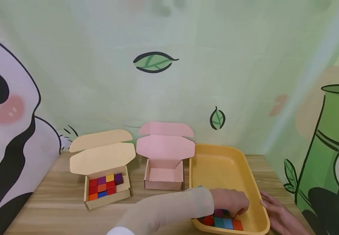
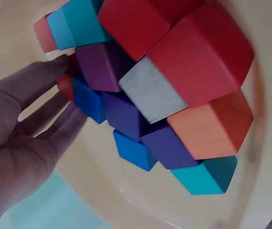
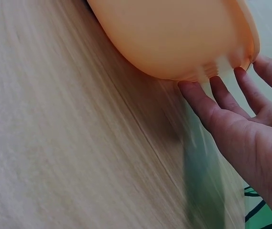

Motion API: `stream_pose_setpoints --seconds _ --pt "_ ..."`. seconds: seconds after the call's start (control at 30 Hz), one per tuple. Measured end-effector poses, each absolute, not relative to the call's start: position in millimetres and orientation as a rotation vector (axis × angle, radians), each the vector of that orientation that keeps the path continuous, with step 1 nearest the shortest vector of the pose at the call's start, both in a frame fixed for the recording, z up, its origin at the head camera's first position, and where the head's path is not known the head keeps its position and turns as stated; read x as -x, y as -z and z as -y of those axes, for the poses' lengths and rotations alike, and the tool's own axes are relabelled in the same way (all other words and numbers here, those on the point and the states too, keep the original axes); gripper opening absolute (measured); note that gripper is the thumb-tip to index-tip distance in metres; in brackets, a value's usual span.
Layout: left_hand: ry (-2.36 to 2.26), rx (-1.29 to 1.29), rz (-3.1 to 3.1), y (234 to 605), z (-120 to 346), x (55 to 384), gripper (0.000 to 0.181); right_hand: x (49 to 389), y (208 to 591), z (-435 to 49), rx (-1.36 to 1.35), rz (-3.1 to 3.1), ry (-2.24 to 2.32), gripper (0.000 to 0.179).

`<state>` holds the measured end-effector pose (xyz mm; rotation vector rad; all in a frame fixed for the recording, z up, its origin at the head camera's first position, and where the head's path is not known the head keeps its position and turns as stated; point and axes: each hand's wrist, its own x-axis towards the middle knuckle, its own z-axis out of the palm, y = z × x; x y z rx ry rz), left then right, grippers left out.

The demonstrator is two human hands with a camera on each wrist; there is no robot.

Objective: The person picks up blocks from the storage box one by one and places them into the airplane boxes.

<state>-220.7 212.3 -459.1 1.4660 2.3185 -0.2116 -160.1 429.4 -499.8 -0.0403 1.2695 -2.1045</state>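
My left hand (image 1: 231, 203) reaches down into the near end of the yellow tray (image 1: 258, 195). In the left wrist view, its thumb and fingers pinch a red block (image 2: 66, 87) at the edge of a cluster of coloured blocks. A blue block (image 2: 89, 99) and a purple block (image 2: 102, 67) sit right beside it. The red block is partly hidden by the thumb. At the tray's right side, my right hand (image 1: 284, 212) has its fingers extended, with the fingertips against the outer wall, as the right wrist view also shows.
An open cream box (image 1: 108, 199) at the left holds several coloured blocks in rows, with a gap at its right side. Beside it stands an open pink box (image 1: 164, 185) with nothing inside. Both lids lean back toward the printed wall cloth (image 1: 169, 94). All stand on a wooden table (image 1: 55, 209).
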Motion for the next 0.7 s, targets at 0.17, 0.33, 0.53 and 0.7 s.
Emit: stream_pose_setpoints --seconds 0.17,0.33,0.53,0.7 --pt "0.211 -1.523 -2.313 468 -216 223 0.017 160 500 -429 0.035 -1.217 2.101 0.033" --pt "0.135 -1.56 -2.341 453 -205 218 0.017 160 501 -428 0.024 -1.205 2.105 0.032" --pt "0.014 -1.569 -2.378 432 -194 220 0.017 161 503 -428 0.009 -1.235 2.11 0.029" --pt "-0.095 -1.581 -2.453 407 -179 227 0.022 160 503 -429 -0.001 -1.231 2.11 0.029"
